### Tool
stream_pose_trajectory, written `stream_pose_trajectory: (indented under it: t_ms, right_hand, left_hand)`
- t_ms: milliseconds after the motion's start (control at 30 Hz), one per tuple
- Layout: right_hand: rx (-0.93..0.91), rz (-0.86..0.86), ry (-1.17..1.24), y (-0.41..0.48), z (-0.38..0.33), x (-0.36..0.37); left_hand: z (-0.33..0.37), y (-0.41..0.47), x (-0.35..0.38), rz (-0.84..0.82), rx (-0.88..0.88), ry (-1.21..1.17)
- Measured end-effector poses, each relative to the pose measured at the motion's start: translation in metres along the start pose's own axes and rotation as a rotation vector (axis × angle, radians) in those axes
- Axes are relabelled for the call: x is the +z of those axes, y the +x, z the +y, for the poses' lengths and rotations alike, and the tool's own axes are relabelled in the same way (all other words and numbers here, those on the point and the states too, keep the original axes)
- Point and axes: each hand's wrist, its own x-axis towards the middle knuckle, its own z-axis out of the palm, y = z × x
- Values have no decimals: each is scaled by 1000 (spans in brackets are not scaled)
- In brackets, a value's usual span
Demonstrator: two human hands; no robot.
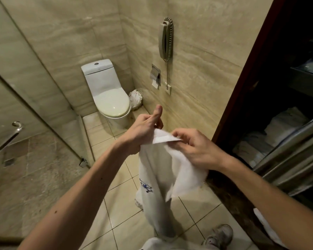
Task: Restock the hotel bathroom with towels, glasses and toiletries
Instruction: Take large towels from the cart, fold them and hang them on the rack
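Hotel bathrm: beige stone-look tile on walls and floor (116,177). Toilet (108,98) in far corner w/ lined bin (135,99) just beside it; wall phone (166,38) and paper holder (155,74) on R wall; glass shower door (25,105) at L. Dark shelf unit (242,87) at R carries folded white towels (282,127) on a lower shelf, near the person's R arm. Task item: white towel (170,168), blue marking on lower part, held up in front of the body betw. both hands, bulk hanging down toward the shoe (219,235); floor contact cannot be told. Judged reason: top edge is raised and drawn out so the cloth drops straight and can be squared or folded before stocking; not yet folded. Left hand (141,132): curled round the L end of the top edge, gripping it, one digit sticking up free. Right hand (197,147): thumb and fingertips pinch the same edge at a turned-over corner, fingers bent in. Hands near each other; contact betw. them cannot be told.
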Motion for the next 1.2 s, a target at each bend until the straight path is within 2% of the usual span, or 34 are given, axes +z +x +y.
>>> stream_pose_trajectory:
  t_ms: [67,133,167,233,300,367,433,533,667,800,867,933,1000,1200]
  right_hand:
    - [129,-295,-40,-1,-16,-13]
    - [201,-444,4,-1,-29,-25]
    - [217,-472,39,1,-31,-30]
    - [217,-457,78,4,-34,-37]
    - [207,-402,121,8,-32,-40]
    - [205,-325,151,12,-30,-43]
    - [215,-282,184,15,-30,-43]
    - [226,-251,233,21,-33,-45]
    - [225,-241,229,32,-43,-58]
    - [253,-264,142,33,-49,-89]
    - [276,-250,-37,34,-37,-101]
    - [292,-197,-294,33,-19,-111]
    - [321,-116,-446,29,1,-121]
    - [277,187,-532,28,27,-155]
  left_hand:
    - [-4,-2,-5,-193,21,58]
    - [-9,-8,-5,-364,59,85]
    - [-10,-10,-4,-398,88,98]
    - [-11,-14,2,-351,155,68]
    - [-13,-18,9,-204,227,-35]
    - [-20,-23,18,-84,371,-109]
    - [-29,-28,26,-43,457,-141]
    - [-33,-29,36,-23,456,-219]
    - [-31,-21,34,-96,335,-352]
    - [-48,-8,16,-295,187,-188]
    - [-57,-3,1,-372,104,-81]
    - [-68,2,-14,-424,7,20]
    - [-82,6,-27,-432,-67,160]
    - [-112,13,-51,-471,-207,452]
